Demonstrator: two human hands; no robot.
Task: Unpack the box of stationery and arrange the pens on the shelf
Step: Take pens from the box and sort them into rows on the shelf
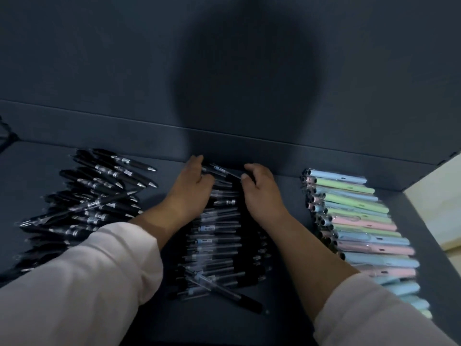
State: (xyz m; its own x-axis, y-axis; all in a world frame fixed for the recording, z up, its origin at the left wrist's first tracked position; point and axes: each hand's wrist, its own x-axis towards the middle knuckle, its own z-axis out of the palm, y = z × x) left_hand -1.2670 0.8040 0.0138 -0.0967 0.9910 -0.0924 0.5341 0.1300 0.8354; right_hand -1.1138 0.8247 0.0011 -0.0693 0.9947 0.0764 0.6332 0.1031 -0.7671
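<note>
Flanking clear pens [219, 222]: black pens [99, 203], pastel pens [361, 221].

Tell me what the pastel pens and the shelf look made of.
Pastel pens: likely matte plastic in clear glossy wrappers, going by the glints. Shelf: dark, matte, no glare; painted board or metal, cannot tell.

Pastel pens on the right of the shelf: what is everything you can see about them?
The pastel pens lie side by side in one long row on the dark shelf, running from near the back wall toward the camera. Bodies are pale blue, green and pink, plastic-looking, with a sheen suggesting clear wrapping; dark ends all point left. The row's near end is blurred. Neither the right hand nor the left hand touches them; bare shelf lies between.
</note>
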